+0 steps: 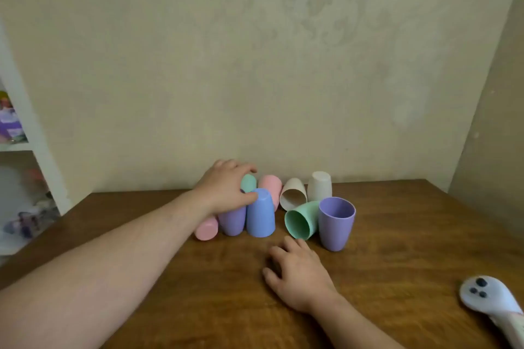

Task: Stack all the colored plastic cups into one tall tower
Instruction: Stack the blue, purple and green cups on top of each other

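cups of pastel plastic crowd the far middle of a brown wooden desk [397,235], close to a beige patterned wall [255,65]. no brand, label or writing can be read on any of them.

on the left of the group, a blue plastic cup [261,214] stands upside down. just beside it on its left is an upside-down purple plastic cup [232,221], and left of that a pink plastic cup [206,228] that seems to lie on its side, partly hidden by the forearm. behind the blue one are a mint-green plastic cup [248,183], mostly covered, and a second pink plastic cup [271,187], upside down.

on the right, a cream plastic cup [293,194] lies on its side with its mouth toward the camera, and a white plastic cup [319,185] stands upside down near the wall. in front of them a second mint-green plastic cup [301,219] lies tilted on its side, mouth toward the camera, touching an upright purple plastic cup [336,224] whose mouth faces up.

the left hand [226,187] reaches over the left cluster, fingers curled over the mint-green cup and thumb against the top of the blue cup; whether it truly grips either one i cannot tell. the right hand [297,272] rests palm down on the desk, fingers loosely spread, holding nothing, near the tilted mint-green cup.

a white handheld controller with dark buttons [487,297] lies at the desk's right near edge. a white shelf unit [25,122] with blurred colourful items stands at far left.
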The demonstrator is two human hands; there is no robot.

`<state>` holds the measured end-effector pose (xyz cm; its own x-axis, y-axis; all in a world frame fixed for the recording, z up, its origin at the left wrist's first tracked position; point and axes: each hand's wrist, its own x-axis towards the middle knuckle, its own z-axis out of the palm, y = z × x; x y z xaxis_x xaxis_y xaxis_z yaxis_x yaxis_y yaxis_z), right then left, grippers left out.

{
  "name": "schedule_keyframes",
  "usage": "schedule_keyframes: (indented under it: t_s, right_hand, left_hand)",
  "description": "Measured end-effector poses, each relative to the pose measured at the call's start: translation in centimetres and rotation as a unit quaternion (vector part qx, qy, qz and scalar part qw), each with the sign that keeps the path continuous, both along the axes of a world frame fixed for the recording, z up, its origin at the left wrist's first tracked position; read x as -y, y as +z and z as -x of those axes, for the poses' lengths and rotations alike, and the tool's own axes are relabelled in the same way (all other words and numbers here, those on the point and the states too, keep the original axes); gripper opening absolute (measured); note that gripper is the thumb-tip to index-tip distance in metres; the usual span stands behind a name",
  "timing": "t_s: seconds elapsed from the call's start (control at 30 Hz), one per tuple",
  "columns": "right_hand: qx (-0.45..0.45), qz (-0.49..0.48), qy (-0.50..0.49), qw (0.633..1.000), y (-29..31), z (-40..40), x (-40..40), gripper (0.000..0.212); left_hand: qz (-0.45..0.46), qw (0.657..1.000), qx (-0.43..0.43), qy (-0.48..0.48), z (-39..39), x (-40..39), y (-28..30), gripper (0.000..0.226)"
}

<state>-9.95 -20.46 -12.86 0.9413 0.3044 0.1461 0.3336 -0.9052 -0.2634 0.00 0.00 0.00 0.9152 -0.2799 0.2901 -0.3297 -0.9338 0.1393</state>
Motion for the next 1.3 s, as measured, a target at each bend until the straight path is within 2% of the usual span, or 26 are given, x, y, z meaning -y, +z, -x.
schedule_keyframes:
  t_s: [0.07,0.13,0.17,0.23,0.3,0.37,0.4,0.47,0.53,0.6,0.67,0.73,0.83,1.0,1.1,1.13,1.2,1.27,1.3]
  right_hand:
    - [-0.002,-0.006,-0.003,1.0,-0.2,-0.2,0.0,0.044]
    - [-0.002,-0.006,-0.006,1.0,-0.5,-0.4,0.0,0.046]
    - [-0.005,-0.007,-0.009,1.0,-0.5,-0.5,0.0,0.047]
    - [-0.007,-0.006,-0.012,1.0,-0.6,-0.7,0.0,0.048]
    - [-0.008,-0.012,-0.011,1.0,-0.6,-0.7,0.1,0.049]
    - [-0.009,-0.012,-0.009,1.0,-0.7,-0.7,0.0,0.05]
    - [-0.007,-0.01,-0.009,1.0,-0.7,-0.8,0.0,0.049]
    - [-0.002,-0.01,-0.009,1.0,-0.8,-0.7,0.0,0.047]
    - [0.006,-0.012,-0.004,1.0,-0.8,-0.7,0.1,0.044]
    - [0.007,-0.013,-0.001,1.0,-0.7,-0.7,0.1,0.043]
    - [0.008,-0.016,0.001,1.0,-0.8,-0.7,0.2,0.041]
    - [0.013,-0.018,0.002,1.0,-0.9,-0.6,0.2,0.039]
    - [0.018,-0.028,0.003,0.999,-1.1,-0.4,0.3,0.036]
    - [0.033,-0.046,0.005,0.998,-1.2,0.1,0.3,0.03]
    - [0.033,-0.059,0.032,0.997,-0.2,0.4,0.9,0.031]
    - [0.06,-0.066,0.038,0.995,0.5,0.5,1.3,0.032]
    - [0.194,-0.059,0.024,0.979,2.2,0.0,2.6,0.029]
    - [0.315,-0.07,-0.046,0.946,4.9,-0.6,4.4,0.034]
    - [0.318,-0.085,-0.1,0.939,6.5,-0.7,5.3,0.042]
  left_hand:
    - [-0.128,0.99,-0.055,-0.015,-0.5,2.0,-0.1,0.089]
    - [-0.245,0.964,-0.102,-0.024,-0.8,4.0,-1.2,0.098]
    - [-0.294,0.949,-0.107,-0.029,-1.1,4.8,-1.7,0.097]
    - [-0.357,0.93,-0.075,-0.041,-1.2,5.6,-2.0,0.08]
    - [-0.366,0.928,-0.007,-0.066,-0.5,5.9,-1.5,0.064]
    - [-0.319,0.944,0.043,-0.075,0.8,5.6,-0.7,0.06]
    - [-0.262,0.961,0.054,-0.074,1.4,5.1,-0.4,0.059]
    - [-0.098,0.994,0.031,-0.038,3.2,3.6,0.2,0.063]
    - [0.053,0.998,-0.007,0.018,5.4,1.6,-0.3,0.074]
    - [0.206,0.978,-0.03,0.029,7.8,-0.3,-2.4,0.081]
    - [0.357,0.93,-0.087,0.012,9.9,-1.3,-5.5,0.087]
    - [0.439,0.891,-0.112,0.015,10.8,-1.8,-9.0,0.086]
    - [0.472,0.87,-0.133,0.052,10.8,-1.9,-12.8,0.084]
    - [0.412,0.9,-0.126,0.072,10.7,-1.2,-12.9,0.071]
    - [0.398,0.906,-0.125,0.074,10.8,-1.1,-12.7,0.081]
    - [0.396,0.907,-0.123,0.068,10.7,-1.1,-12.8,0.09]
    - [0.4,0.906,-0.125,0.054,10.9,-1.2,-12.8,0.112]
    - [0.425,0.896,-0.121,0.038,11.2,-1.2,-12.7,0.124]
    - [0.437,0.892,-0.116,0.031,11.2,-1.2,-12.7,0.127]
